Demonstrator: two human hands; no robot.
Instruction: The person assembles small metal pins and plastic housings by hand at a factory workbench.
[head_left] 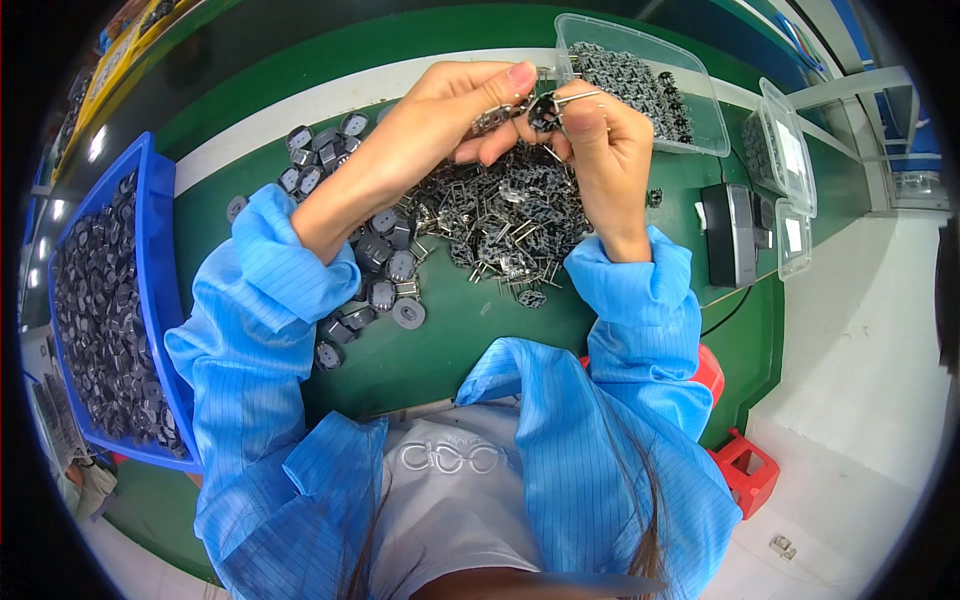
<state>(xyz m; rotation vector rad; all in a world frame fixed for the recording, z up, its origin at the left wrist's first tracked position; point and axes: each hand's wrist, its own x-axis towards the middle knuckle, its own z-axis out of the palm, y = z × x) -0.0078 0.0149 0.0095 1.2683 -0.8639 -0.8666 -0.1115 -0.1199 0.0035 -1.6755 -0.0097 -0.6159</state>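
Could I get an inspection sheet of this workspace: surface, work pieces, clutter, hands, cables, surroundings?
Surface: green tabletop, parts spread over it
Job's things: heap of pinned parts; dark round parts to its left; clear tub of parts behind, right
Clutter: black box at right; loose black part left of it
Hands: left hand holds small parts; right hand pinches a black pinned part
Cables: black cable below the box
Surroundings: blue bin of round parts, left; red plastic object, lower right

Assembly workshop, with green bench (430,345), parts heap (510,215), blue crate (152,270).
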